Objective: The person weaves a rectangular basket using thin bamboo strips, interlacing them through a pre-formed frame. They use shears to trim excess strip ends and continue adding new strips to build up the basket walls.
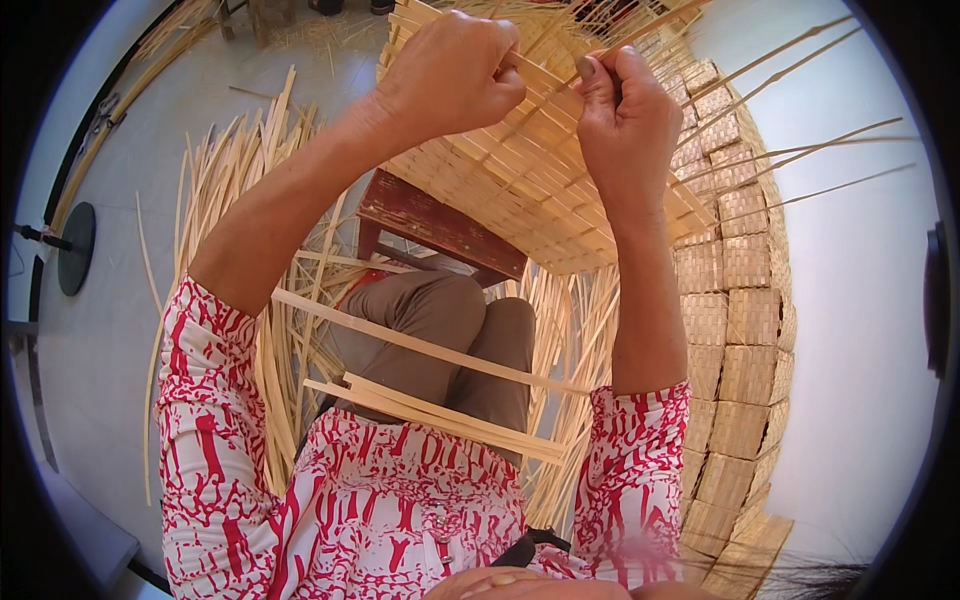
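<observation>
In front of me, a partly woven bamboo piece (490, 195) is tilted on a worn red wooden stool (440, 228). Over its far part, my left hand (455, 80) is a closed fist, gripping a bamboo strip whose end is hidden by the fingers. My right hand (632, 125) pinches a thin bamboo strip between thumb and forefinger, above the right side of the weave. Long unwoven strips (790, 70) stick out to the right from the piece. Several flat bamboo strips (450, 420) lie across my lap.
A big heap of loose bamboo strips (235, 200) covers the floor on my left, with more strips (570, 340) right of my knees. Stacked woven bamboo blocks (735, 350) stand along the white wall at right. A round dark base (78, 250) stands far left.
</observation>
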Tool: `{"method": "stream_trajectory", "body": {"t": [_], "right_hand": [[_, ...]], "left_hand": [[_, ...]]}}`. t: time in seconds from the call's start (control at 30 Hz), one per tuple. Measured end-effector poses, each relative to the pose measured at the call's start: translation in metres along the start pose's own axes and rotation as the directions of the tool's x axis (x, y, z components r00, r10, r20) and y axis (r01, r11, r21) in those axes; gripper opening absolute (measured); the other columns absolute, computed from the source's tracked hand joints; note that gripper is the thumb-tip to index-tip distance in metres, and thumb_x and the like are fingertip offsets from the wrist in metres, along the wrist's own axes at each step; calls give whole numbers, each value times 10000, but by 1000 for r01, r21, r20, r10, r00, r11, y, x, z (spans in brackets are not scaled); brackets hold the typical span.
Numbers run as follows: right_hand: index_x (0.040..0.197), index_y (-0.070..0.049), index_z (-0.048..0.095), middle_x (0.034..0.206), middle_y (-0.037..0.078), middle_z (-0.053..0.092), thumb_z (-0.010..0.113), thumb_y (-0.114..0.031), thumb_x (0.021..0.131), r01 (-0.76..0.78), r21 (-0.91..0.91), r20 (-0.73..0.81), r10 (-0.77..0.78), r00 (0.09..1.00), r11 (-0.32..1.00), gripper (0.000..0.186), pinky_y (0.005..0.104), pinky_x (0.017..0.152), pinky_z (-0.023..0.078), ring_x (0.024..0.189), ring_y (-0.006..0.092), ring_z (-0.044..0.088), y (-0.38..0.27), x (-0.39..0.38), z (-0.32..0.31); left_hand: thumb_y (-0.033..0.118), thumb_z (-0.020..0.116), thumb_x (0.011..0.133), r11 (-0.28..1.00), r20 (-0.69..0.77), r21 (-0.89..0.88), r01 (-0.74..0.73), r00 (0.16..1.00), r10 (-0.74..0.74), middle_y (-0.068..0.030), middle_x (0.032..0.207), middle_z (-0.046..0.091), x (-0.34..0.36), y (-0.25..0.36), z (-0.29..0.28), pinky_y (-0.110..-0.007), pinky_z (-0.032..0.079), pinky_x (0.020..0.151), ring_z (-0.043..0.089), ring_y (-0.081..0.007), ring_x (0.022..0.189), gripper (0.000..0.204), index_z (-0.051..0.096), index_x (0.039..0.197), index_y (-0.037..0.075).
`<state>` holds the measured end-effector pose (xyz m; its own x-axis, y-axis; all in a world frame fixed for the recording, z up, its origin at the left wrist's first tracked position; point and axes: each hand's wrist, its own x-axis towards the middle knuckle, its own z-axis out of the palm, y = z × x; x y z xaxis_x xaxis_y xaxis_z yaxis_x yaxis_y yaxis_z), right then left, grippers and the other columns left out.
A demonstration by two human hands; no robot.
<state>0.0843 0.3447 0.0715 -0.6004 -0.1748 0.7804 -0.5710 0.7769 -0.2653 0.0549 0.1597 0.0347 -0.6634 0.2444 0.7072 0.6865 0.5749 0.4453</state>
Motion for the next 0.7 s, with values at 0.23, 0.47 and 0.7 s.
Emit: {"method": "stream_trajectory", "body": {"t": [0.23,0.47,0.7], "right_hand": [[853,-42,637,708,160,628,657,-169,938,-30,29,-13,31,999,999,154,411,560,448,621,359,597,10,0,3],[889,-35,663,703,115,647,674,-187,956,-131,40,82,127,988,991,167,346,575,454,593,224,591,16,-5,-5],[900,-3,664,717,75,649,664,-150,967,-200,126,134,183,974,972,162,307,573,436,611,146,557,15,-18,-12]], "left_hand": [[122,701,861,993,-48,25,-118,992,119,-114,692,687,-10,-4,2,-320,530,575,686,-220,602,133,678,951,27],[87,722,911,970,-182,126,-209,956,230,-56,710,698,-57,-44,-23,-257,528,572,678,-112,610,220,670,1125,90],[151,653,868,982,-99,189,5,995,14,-153,657,646,-32,-9,-43,-392,502,554,628,-277,563,131,666,918,30]]}}
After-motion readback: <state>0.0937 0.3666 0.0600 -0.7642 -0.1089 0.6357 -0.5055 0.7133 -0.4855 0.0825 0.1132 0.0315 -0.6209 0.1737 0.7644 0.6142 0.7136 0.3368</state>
